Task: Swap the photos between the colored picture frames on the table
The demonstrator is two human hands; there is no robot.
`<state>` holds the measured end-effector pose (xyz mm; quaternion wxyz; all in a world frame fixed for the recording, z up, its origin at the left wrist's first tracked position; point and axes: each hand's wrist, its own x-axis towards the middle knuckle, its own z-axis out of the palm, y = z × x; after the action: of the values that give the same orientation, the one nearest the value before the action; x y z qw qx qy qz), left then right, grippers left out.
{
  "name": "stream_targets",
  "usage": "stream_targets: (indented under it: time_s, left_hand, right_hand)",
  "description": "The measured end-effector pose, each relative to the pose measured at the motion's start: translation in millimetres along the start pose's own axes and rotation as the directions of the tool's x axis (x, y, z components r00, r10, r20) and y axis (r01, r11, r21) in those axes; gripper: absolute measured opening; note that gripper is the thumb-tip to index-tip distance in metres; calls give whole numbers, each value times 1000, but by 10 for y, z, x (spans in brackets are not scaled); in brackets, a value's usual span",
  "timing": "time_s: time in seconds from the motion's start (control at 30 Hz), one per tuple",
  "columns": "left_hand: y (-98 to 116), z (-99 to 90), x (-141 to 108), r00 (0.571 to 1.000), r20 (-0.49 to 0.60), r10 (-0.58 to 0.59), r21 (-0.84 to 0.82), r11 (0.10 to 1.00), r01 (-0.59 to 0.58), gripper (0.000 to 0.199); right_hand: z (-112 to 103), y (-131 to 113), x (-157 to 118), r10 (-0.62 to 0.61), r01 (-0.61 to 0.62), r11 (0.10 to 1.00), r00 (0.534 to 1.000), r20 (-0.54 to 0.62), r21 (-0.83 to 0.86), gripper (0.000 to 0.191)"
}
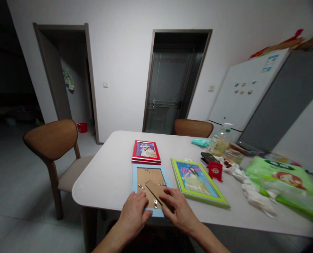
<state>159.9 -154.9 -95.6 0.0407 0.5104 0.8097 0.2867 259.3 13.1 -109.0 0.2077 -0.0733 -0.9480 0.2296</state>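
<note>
The light-blue rectangular picture frame [134, 179] lies with its back side up on the white table [103, 175], near the edge closest to the person, and its brown backing board [143, 175] carries small metal clips. The left hand [135, 210] rests at the seven o'clock part of this frame; its fingers are bent and close together, and the thumb is apart from them, at the lower border. The right hand [178, 209] is at the five o'clock part, with its fingers bent and a little spread over the brown flat stand [154, 189], which lies slanted on the board; if they pinch it, I cannot tell. At twelve o'clock from the blue frame, just beside it, there is a stack of red picture frames [146, 151] with a photo on top. At three o'clock lies a lime-green picture frame [198, 182], photo side up. Farther, at two o'clock, stands a clear plastic bottle with white cap [219, 141].
</note>
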Motion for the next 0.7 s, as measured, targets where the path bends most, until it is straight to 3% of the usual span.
stream_targets:
  time_s: [0.13,0.23,0.33,0.7]
  left_hand:
    - [-40,-6,-48,1000,17,26,30,999,-27,33]
    - [-55,-7,-54,999,25,25,32,999,-25,32]
    - [-48,-23,-52,999,39,22,35,999,-23,27]
    - [-42,-25,-52,1000,19,0,20,1000,0,28]
  right_hand:
    - [10,72,104,34,-41,994,997,-71,-102,29]
    - [33,151,250,117,-137,966,988,-103,-218,28]
    - [57,226,389,139,-155,947,987,-75,-280,26]
    - [108,365,582,154,-160,947,987,-43,-278,21]
